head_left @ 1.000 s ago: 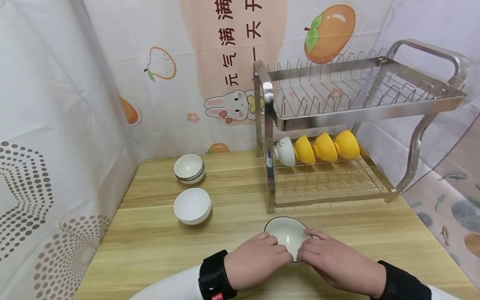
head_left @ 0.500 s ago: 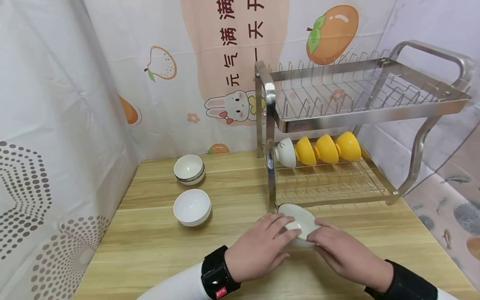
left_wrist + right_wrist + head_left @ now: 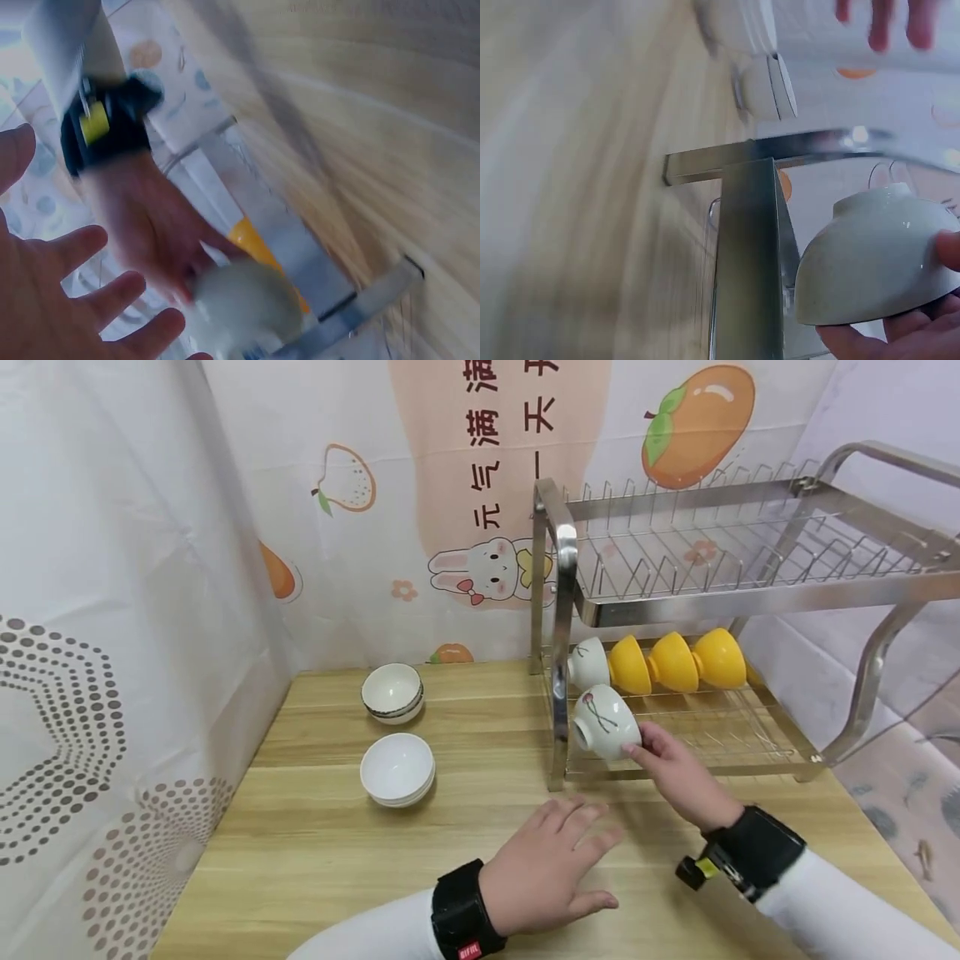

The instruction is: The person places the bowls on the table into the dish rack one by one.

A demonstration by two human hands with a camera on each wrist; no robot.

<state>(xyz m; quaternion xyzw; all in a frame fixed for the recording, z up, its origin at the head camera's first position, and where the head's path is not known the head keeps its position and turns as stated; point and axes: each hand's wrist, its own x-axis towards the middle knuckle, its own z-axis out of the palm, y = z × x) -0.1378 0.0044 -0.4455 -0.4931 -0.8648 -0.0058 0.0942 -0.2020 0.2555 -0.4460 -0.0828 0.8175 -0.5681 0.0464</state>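
Note:
My right hand [image 3: 686,777] pinches the rim of a white bowl [image 3: 604,723] with a painted flower on its outside. The bowl is tipped on its side at the front left of the dish rack's lower tier. Its foot points left, as the right wrist view also shows of the bowl [image 3: 877,255]. Over the table in front of the rack, my left hand [image 3: 551,868] is held with fingers spread, holding nothing. Behind the held bowl, another white bowl [image 3: 589,665] and several yellow bowls [image 3: 672,662] stand on edge in a row on the lower tier.
The two-tier metal dish rack [image 3: 675,608] stands at the right, its left upright close beside the held bowl. On the left of the table [image 3: 315,835] are a stack of white bowls [image 3: 397,770] and, behind it, dark-rimmed bowls [image 3: 392,692]. A printed curtain hangs behind.
The white bowl went from both hands over the table, tilted sideways, and moved up and forward into the rack's lower tier in my right hand. My left hand let go of it.

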